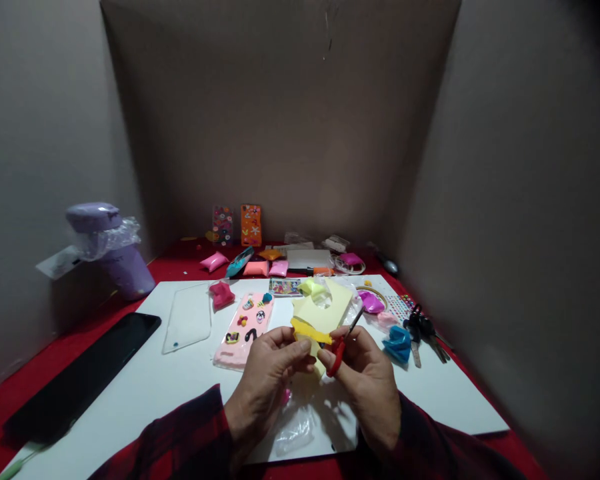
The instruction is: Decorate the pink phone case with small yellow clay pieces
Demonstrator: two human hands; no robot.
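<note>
Low in the centre of the frame I see both hands meeting over the white board [130, 393] on the red worktop [55, 353]. My left hand [267, 373] has its fingers pressed together on a yellow strip [307, 331], thumb on top, holding it level just above the board. My right hand [367, 380] grips red scissors [339, 350], fingers curled through the handles; the blades point up and right, and the inner end of the strip touches them near the pivot. How far the blades are apart I cannot tell.

Just behind the strip lies a pale yellow sheet [325, 310] with a hole cut in it. Left of that is a pink phone case [243, 333] with small decorations, then a clear case [187, 327] farther left. A black tablet [80, 380] sits at the lower left, partly off the board. A purple container [113, 250] stands at the left edge of the worktop. Right of my hands are a blue clay bag [397, 343] and keys [423, 330]. A clear plastic bag [295, 430] lies under my wrists. More coloured packets line the back.
</note>
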